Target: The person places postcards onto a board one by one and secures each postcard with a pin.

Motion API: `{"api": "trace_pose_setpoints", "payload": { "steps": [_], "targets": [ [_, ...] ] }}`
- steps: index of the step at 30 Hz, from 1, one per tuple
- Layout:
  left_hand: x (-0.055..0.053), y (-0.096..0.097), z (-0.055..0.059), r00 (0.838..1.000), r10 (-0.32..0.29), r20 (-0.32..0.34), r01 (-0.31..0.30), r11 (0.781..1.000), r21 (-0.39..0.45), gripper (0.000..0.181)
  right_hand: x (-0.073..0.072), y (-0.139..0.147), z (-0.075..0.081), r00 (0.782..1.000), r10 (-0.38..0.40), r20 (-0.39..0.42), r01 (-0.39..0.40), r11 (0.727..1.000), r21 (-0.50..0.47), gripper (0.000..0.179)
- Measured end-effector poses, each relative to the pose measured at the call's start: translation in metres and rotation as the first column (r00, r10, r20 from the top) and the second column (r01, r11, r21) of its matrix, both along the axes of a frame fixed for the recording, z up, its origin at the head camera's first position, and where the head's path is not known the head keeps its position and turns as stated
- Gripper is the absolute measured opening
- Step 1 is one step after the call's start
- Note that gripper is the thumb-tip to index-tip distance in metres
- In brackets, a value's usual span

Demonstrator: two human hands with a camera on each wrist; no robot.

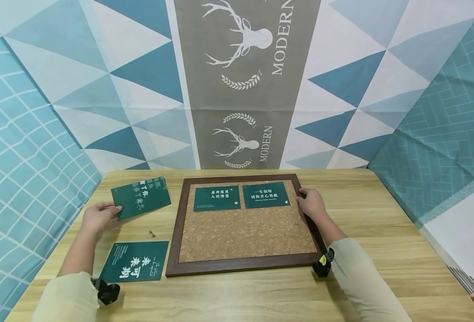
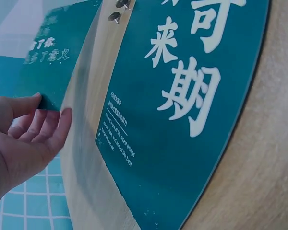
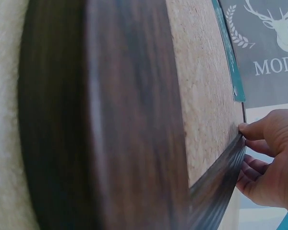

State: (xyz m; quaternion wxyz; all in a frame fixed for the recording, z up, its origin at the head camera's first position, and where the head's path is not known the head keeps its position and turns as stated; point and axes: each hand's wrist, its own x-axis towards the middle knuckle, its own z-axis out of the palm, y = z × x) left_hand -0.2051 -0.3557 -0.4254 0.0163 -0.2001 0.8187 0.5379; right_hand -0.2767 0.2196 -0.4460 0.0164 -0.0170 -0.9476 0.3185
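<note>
A person's left hand (image 1: pixel 98 218) pinches at left, right hand (image 1: pixel 313 205) grips right of center, arms (image 1: pixel 363 277) extended from the bottom edge.

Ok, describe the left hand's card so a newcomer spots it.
Find the brown-framed corkboard on the wooden table. Beside its far-left corner, the left hand pinches a green card. Only it is held; another card lies on the table, two more on the corkboard.

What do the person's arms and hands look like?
Left hand and right hand are ungloved. Pale cream left sleeve and right sleeve end short of the hands. Black left device and right device sit by the sleeves; the right has a yellow patch.
</note>
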Motion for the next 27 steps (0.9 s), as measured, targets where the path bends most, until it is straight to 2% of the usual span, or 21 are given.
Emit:
{"api": "trace_pose_setpoints", "payload": {
  "steps": [4,8,11,18,27],
  "targets": [
    [0.003,0.000,0.002,0.999,-0.018,-0.030,0.022,0.988,0.150,0.063,0.000,0.000,0.001,1.000,-0.002,0.000,0.002,1.000,0.000,0.040],
    [0.006,-0.001,0.004,0.998,-0.031,-0.060,0.048,0.953,0.299,0.066,0.001,0.000,0.002,1.000,-0.002,0.002,0.002,1.000,-0.001,0.040],
    [0.007,-0.002,0.005,0.997,-0.035,-0.075,0.060,0.929,0.364,0.065,0.002,0.000,0.002,1.000,-0.001,0.013,0.001,1.000,-0.006,0.040],
    [0.009,-0.003,0.006,0.994,-0.042,-0.096,0.078,0.905,0.418,0.062,0.003,-0.001,0.003,1.000,0.001,0.012,-0.001,1.000,-0.004,0.040],
    [0.013,0.000,0.011,0.990,-0.079,-0.115,0.123,0.885,0.448,0.083,0.003,-0.001,0.003,1.000,0.002,0.017,-0.002,1.000,-0.012,0.040]
  ]
}}
